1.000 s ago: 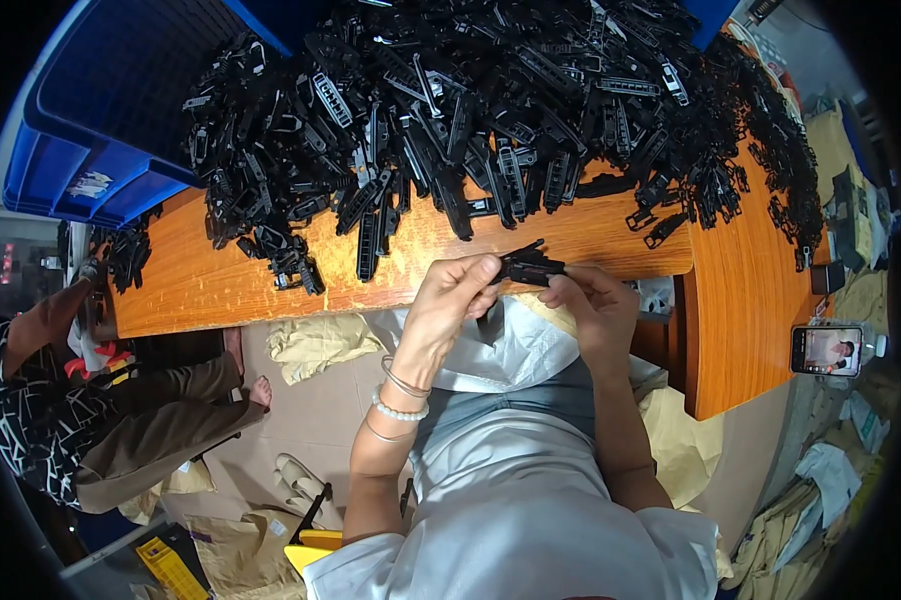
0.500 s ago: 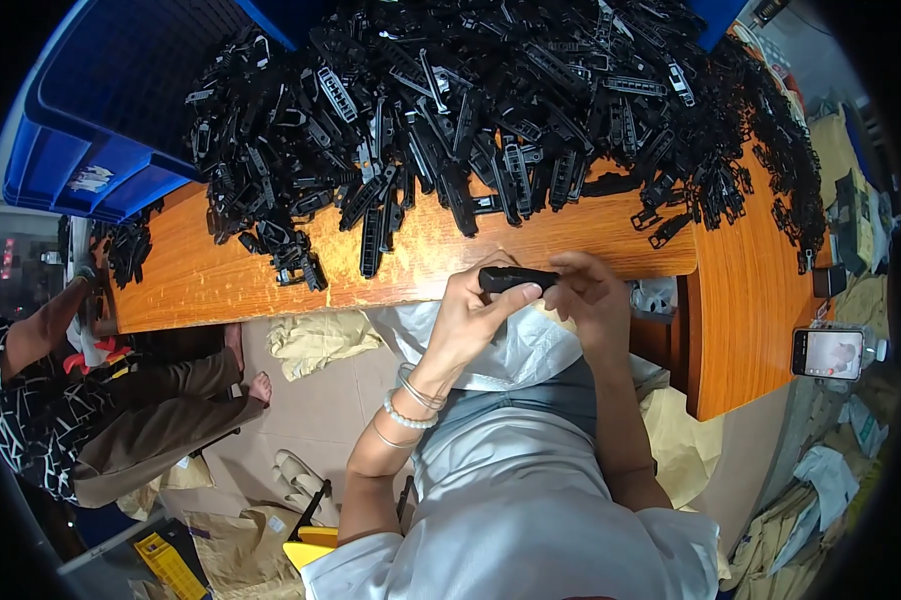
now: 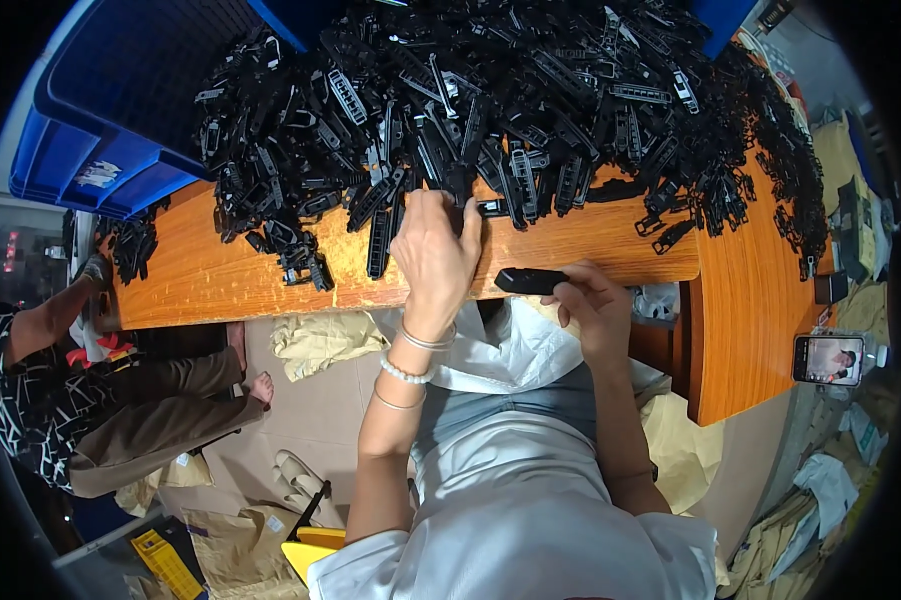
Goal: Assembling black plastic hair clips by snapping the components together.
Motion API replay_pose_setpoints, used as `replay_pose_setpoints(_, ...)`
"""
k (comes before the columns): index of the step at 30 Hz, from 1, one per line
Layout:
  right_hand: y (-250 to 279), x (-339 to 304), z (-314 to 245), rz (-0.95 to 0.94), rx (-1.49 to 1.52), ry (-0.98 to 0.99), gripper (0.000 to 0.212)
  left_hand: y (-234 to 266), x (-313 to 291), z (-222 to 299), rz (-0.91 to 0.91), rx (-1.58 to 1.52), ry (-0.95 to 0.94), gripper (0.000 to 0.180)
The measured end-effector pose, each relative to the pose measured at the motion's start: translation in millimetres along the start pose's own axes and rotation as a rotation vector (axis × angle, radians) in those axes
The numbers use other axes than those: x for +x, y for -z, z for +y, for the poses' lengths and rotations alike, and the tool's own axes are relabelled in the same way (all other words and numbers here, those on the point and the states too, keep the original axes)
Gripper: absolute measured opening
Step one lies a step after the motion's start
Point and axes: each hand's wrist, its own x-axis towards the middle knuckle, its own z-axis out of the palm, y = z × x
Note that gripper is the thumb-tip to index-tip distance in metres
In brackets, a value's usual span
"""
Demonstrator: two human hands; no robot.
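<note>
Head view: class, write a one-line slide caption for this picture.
Left hand reaches into a heap of black plastic parts on an orange table; right hand holds one black part.

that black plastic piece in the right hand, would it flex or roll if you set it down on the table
The black plastic piece looks like a moulded bar, so probably stiff, not floppy. The right hand holds it by one end only, which suggests it is light. It looks flattish and elongated, like those in the pile on the wooden table, so it would likely lie still rather than roll.

left hand (image 3: 432, 255) | left the part (image 3: 532, 281) | reached pile (image 3: 490, 110)
</note>
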Motion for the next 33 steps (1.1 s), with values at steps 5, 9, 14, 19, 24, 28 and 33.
replay_pose_setpoints(5,4,-1,-2,-0.045,-0.006,0.036,0.019,17,-13,-7,-0.253,-0.938,0.487,0.013)
replay_pose_setpoints(9,-2,-2,-13,-0.163,-0.049,0.008,0.02,34,-23,8,-0.601,-1.291,0.696,0.012)
replay_pose_setpoints(14,-11,-9,-11,-0.089,-0.157,0.125,0.019,40,-33,7,-0.77,-1.158,0.587,0.025)
replay_pose_setpoints(19,-12,-13,-6,-0.107,-0.327,0.242,0.02,54,-40,23,-0.85,-0.951,0.423,0.04)
replay_pose_setpoints(24,-26,-10,-25,0.002,-0.595,0.397,0.027,62,-45,25,-0.767,-0.902,0.4,0.042)
replay_pose_setpoints(28,-21,-8,-27,-0.171,-0.515,0.265,0.029,64,-47,25,-0.766,-0.873,0.321,0.036)
replay_pose_setpoints(33,-13,-6,-24,-0.212,-0.521,0.25,0.03,65,-48,24,-0.796,-0.94,0.292,0.034)
